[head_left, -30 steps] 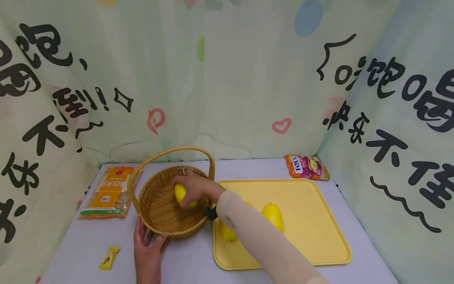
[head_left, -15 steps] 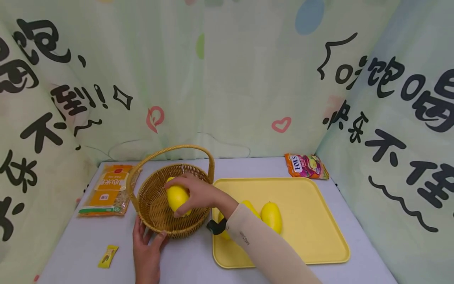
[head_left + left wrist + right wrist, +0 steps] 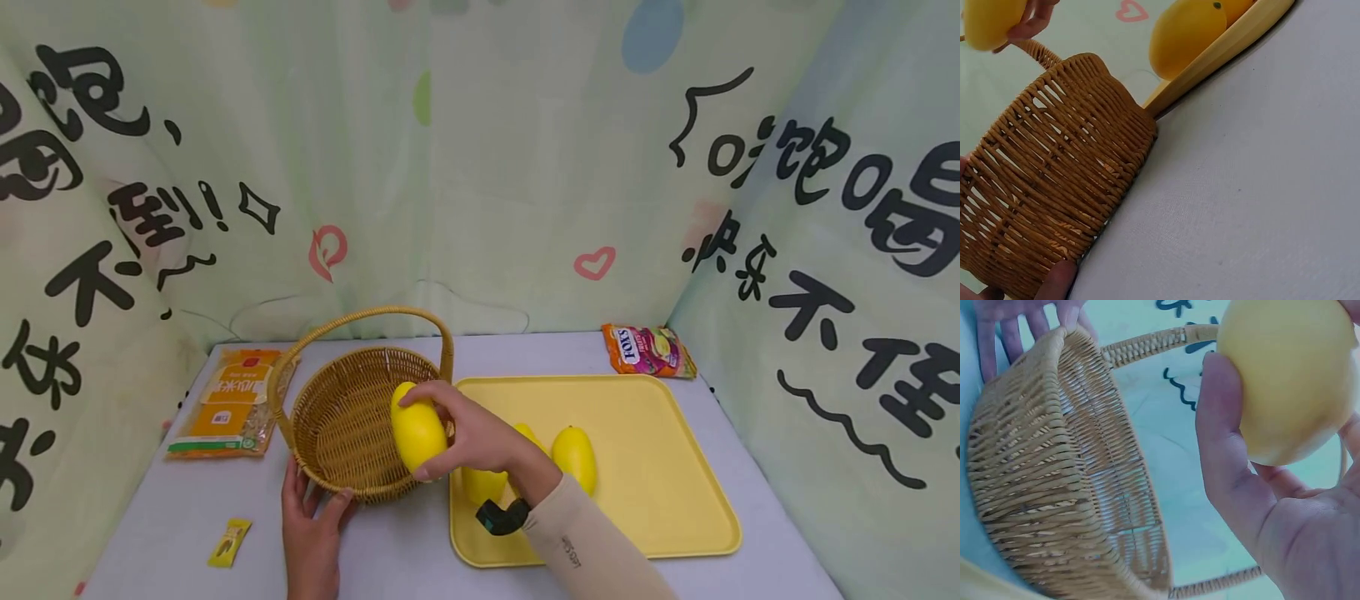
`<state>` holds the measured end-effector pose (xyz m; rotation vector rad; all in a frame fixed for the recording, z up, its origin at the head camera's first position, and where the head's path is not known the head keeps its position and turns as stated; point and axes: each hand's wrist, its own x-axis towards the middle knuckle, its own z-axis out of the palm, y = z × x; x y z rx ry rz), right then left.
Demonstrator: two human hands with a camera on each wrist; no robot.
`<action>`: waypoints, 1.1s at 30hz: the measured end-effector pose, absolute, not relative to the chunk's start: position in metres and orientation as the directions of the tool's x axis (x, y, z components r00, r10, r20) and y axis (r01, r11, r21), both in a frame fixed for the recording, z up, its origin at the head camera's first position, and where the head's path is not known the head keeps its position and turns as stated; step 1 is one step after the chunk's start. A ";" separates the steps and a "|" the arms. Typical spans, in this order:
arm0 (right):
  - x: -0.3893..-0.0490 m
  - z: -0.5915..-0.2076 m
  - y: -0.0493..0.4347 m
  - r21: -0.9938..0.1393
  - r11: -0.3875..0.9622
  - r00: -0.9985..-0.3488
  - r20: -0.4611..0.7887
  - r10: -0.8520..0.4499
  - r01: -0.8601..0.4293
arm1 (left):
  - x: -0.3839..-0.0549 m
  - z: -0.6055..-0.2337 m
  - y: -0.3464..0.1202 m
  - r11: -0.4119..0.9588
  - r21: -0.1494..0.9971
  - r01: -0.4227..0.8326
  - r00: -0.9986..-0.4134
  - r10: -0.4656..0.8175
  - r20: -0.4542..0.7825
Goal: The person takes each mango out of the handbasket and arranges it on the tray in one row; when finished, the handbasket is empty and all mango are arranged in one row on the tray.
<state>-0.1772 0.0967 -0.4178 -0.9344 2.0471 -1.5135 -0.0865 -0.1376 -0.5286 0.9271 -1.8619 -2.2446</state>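
Observation:
My right hand (image 3: pixel 480 433) grips a smooth yellow mango (image 3: pixel 417 429) between thumb and fingers, held above the right rim of a wicker basket (image 3: pixel 330 417). In the right wrist view the mango (image 3: pixel 1291 381) appears large, with the thumb along one side. My left hand (image 3: pixel 311 533) rests against the basket's near-left outside, thumb near the rim and fingers spread. No other fruit shows in the visible part of the basket. On a yellow tray (image 3: pixel 660 500) to the right lie more mangoes (image 3: pixel 574 458), some partly hidden behind my right hand and wrist.
An orange-and-clear food packet (image 3: pixel 228 404) lies left of the basket, partly behind its tall arched handle (image 3: pixel 367 315). A small yellow sachet (image 3: pixel 229 543) is at the front left. A FOX'S candy bag (image 3: pixel 648 352) lies behind the tray. Printed curtains (image 3: pixel 495 208) surround the table.
My right hand has lifted the mango from inside the basket and moved it right and toward me, to above the rim. My left hand stays at the basket.

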 end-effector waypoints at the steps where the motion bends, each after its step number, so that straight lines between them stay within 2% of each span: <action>1: -0.175 -0.419 0.101 -0.961 0.151 -0.684 0.051 -0.727 -0.233 | -0.087 -0.529 -0.137 -0.257 0.915 -0.310 -0.810 -0.432 -0.396; 4: -0.167 -0.423 0.114 -0.977 0.114 -0.697 0.044 -0.715 -0.178 | -0.087 -0.529 -0.137 -0.264 0.914 -0.309 -0.806 -0.438 -0.399; 16: -0.145 -0.434 0.167 -0.995 -0.004 -0.716 0.074 -0.694 -0.098 | -0.087 -0.530 -0.137 -0.249 0.910 -0.331 -0.794 -0.447 -0.411; 23: -0.137 -0.437 0.192 -0.987 -0.072 -0.716 0.155 -0.681 -0.146 | -0.087 -0.531 -0.137 -0.248 0.911 -0.330 -0.791 -0.453 -0.411; 33: -0.120 -0.441 0.234 -0.980 -0.014 -0.784 0.169 -0.598 -0.200 | -0.087 -0.530 -0.136 -0.252 0.915 -0.315 -0.803 -0.443 -0.399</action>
